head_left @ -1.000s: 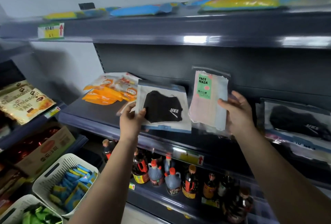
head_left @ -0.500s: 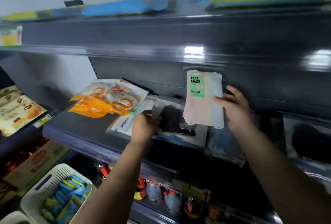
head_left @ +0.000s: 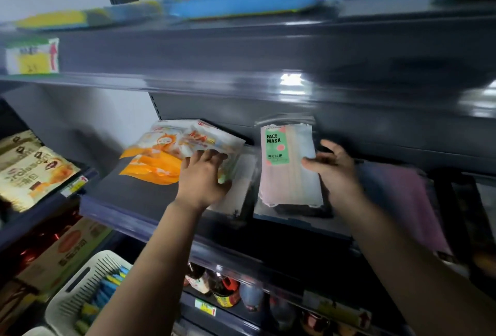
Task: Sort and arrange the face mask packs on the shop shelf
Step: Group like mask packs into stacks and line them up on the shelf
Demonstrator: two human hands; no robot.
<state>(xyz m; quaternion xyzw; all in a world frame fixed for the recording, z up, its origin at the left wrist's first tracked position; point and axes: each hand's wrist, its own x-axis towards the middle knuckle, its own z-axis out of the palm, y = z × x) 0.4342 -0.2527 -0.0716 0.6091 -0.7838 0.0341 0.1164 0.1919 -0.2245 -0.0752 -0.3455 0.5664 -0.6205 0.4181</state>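
The right hand (head_left: 336, 172) holds a pastel pack labelled FACE MASK (head_left: 288, 166) by its right edge, thumb across the front and fingers behind, tilted up with its label facing out. My guess is that it is kept off the shelf (head_left: 128, 196) so the spot beneath can be settled before it goes down. Under it lies a flat clear pack with something dark inside (head_left: 295, 211), too blurred to name.

The left hand (head_left: 204, 177) lies palm down, fingers spread and fairly straight, on the right end of the orange and white packs (head_left: 174, 153), which sit in a loose heap at the back left of the same shelf. It looks to be pressing or sliding that heap to square it up. Whether any finger hooks an edge, I cannot tell. Just beside that hand a pale flat pack (head_left: 239, 188) rests between the heap and the held one.

To the right, a pink pack (head_left: 410, 196) and darker ones are smeared by motion. Bottles (head_left: 222, 288) stand on the shelf below, and a white basket (head_left: 80, 292) sits lower left.
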